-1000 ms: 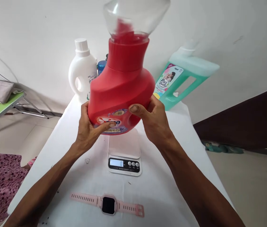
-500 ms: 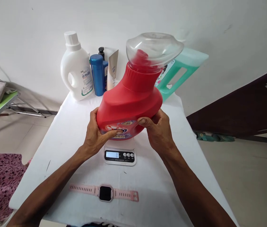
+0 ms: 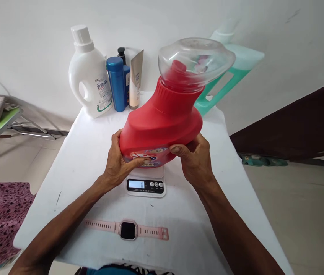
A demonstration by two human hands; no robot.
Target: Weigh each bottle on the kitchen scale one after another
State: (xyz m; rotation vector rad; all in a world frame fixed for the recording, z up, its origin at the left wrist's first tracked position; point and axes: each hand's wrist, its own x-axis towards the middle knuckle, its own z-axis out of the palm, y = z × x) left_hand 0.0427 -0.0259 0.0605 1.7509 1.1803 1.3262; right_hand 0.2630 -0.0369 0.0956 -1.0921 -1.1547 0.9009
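Left hand point(image 3: 117, 164): clamped on the lower left of the red bottle point(image 3: 162, 128), with thumb across the label.
Right hand point(image 3: 197, 162): clamped on the lower right, with thumb on the front.
Red bottle: held tilted above the kitchen scale point(image 3: 146, 191), under a clear cap point(image 3: 196, 57).
Display point(image 3: 135, 184): showing 0.
Pink watch point(image 3: 127, 230): lying flat on the white tablecloth point(image 3: 202, 236).
Behind: white bottle point(image 3: 88, 72), blue-capped bottle point(image 3: 117, 88), beige tube point(image 3: 135, 82), green bottle point(image 3: 227, 88).
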